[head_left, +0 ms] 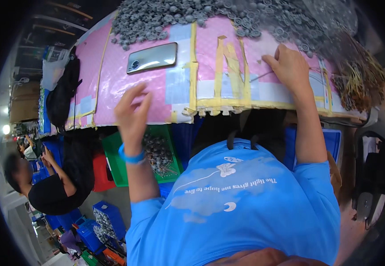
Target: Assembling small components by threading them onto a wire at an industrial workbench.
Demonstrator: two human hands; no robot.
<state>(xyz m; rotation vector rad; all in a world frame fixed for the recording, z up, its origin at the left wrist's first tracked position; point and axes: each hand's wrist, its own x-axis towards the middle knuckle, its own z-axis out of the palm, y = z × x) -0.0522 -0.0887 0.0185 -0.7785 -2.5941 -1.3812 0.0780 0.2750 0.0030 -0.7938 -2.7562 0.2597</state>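
My left hand (132, 113), with a blue band at the wrist, hovers over the near edge of the pink-and-white taped tabletop (126, 95). Its fingers are apart and hold nothing. My right hand (291, 68) is over the right part of the table, thumb and forefinger closed on a thin dark wire (260, 77) that pokes out to the left. Beyond both hands lies a wide heap of small grey round parts (179, 15). A shiny smartphone (152, 58) rests face down between the heap and my left hand.
Bundled wires (356, 86) hang over the table's right end, below a clear plastic bag (334, 17). A green bin (117, 155) with grey parts stands under the near edge. Blue crates (108, 217) and a seated person in black (52, 193) are at left.
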